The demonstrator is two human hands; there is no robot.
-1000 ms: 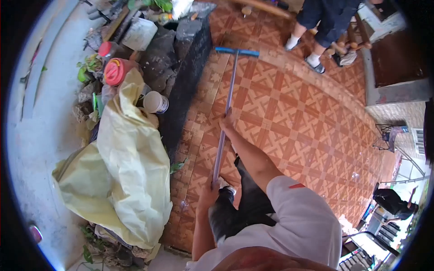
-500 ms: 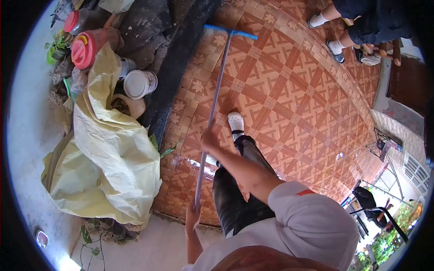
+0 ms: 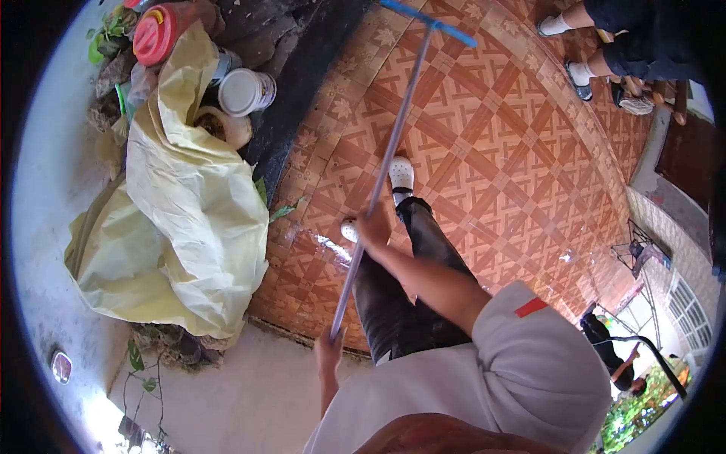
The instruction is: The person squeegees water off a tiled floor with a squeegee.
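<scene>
From the head view: the person's holding a long floor squeegee (image 3: 395, 140). The left hand (image 3: 329, 354) is wrapped around the near end of the pole, and the right hand (image 3: 374, 227) is gripping it further up, about midway. The pole slants away across the patterned tile floor (image 3: 499, 174), with its blue head (image 3: 428, 21) way out at the far end. A white shoe (image 3: 401, 174) sits just beside the pole. A big yellow plastic sheet (image 3: 189, 227) is heaped to the left, with a white tub (image 3: 246, 91) and a red-lidded jug (image 3: 155, 34) behind it. Another person's feet (image 3: 581, 72) are at the top right.

1 head camera looks steeply down at floor (image 3: 491, 166).
</scene>
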